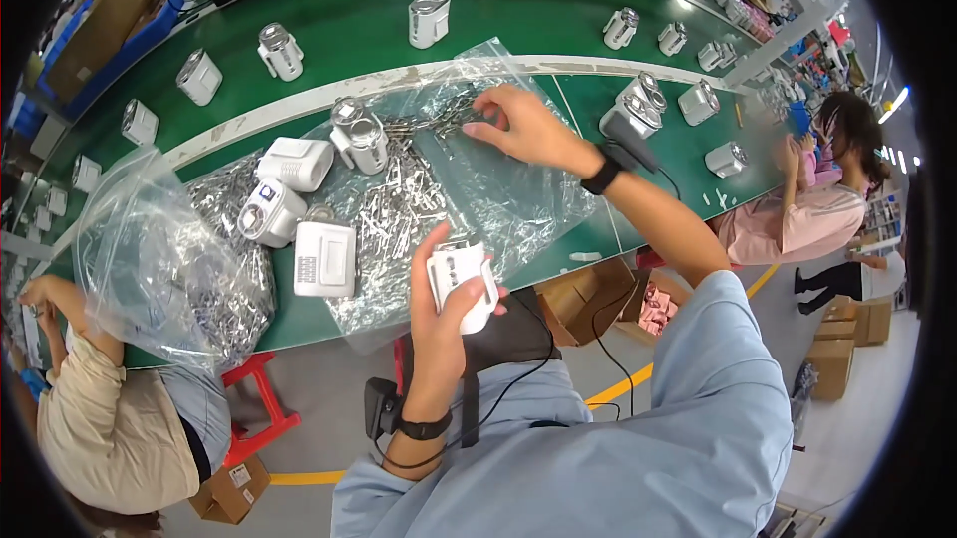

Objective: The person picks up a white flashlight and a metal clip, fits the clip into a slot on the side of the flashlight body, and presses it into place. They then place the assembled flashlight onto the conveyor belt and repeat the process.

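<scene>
My left hand (439,304) is closed round a white plastic housing (461,284) with slots in its face, held just off the near edge of the bench. My right hand (533,129) hovers over a clear plastic bag (498,184), thumb and index finger apart, nothing visible between them. Under and left of its fingertips lie many small shiny metal pieces (399,194), too small to name exactly. Left of them, several white and silver housings are grouped: one standing upright (360,136), one on its side (296,163), one showing its round end (271,212), one lying flat (325,259).
A second clear bag (179,259) of metal pieces stands at the left. More housings (430,19) sit along the green belt (349,19) beyond a white rail (249,117). A dark handheld object (628,144) lies beside my right wrist. Co-workers sit at left and right; an open cardboard box (583,304) is below.
</scene>
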Action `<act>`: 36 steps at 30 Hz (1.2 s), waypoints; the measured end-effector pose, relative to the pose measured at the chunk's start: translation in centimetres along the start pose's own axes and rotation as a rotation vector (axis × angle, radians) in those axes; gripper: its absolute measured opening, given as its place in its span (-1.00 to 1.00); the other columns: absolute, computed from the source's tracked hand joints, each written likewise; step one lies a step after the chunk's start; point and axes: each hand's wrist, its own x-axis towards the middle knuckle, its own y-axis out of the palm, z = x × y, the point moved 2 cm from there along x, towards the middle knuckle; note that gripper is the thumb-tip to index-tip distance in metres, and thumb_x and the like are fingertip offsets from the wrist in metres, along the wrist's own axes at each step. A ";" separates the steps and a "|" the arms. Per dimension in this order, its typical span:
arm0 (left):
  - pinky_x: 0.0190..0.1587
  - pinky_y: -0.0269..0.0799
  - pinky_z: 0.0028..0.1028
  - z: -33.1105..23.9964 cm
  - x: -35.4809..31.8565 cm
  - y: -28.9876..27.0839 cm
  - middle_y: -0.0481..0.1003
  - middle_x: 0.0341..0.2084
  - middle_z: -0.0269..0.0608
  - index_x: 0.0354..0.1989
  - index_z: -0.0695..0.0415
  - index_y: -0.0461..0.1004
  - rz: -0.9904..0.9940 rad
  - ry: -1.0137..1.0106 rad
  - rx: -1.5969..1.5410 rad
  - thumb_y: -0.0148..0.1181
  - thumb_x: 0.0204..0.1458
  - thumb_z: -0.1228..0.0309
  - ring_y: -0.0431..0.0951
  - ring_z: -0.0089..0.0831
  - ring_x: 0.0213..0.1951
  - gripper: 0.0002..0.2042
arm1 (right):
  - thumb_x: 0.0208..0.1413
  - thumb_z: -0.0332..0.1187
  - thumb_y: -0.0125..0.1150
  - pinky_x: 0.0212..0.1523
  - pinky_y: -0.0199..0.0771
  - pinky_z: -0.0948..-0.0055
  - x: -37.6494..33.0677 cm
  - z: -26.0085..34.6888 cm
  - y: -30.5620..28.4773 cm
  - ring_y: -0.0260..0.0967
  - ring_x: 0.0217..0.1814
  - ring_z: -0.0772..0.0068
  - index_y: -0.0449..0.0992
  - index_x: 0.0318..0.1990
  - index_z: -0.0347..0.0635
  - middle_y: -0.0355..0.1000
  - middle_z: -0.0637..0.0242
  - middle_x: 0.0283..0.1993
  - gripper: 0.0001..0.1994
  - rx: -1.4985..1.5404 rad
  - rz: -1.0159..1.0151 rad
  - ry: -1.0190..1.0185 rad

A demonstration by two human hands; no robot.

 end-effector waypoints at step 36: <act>0.00 0.48 -0.42 -0.3 -2.5 0.4 0.39 0.08 0.02 0.20 0.21 0.24 0.482 0.001 0.235 0.27 -0.05 0.48 0.55 -0.32 -0.08 -0.42 | 0.25 -0.39 0.19 -0.31 0.31 0.64 -11.9 7.9 1.4 0.32 -0.37 0.69 0.47 -0.17 -0.27 0.44 0.46 -0.35 -0.87 1.016 0.352 0.333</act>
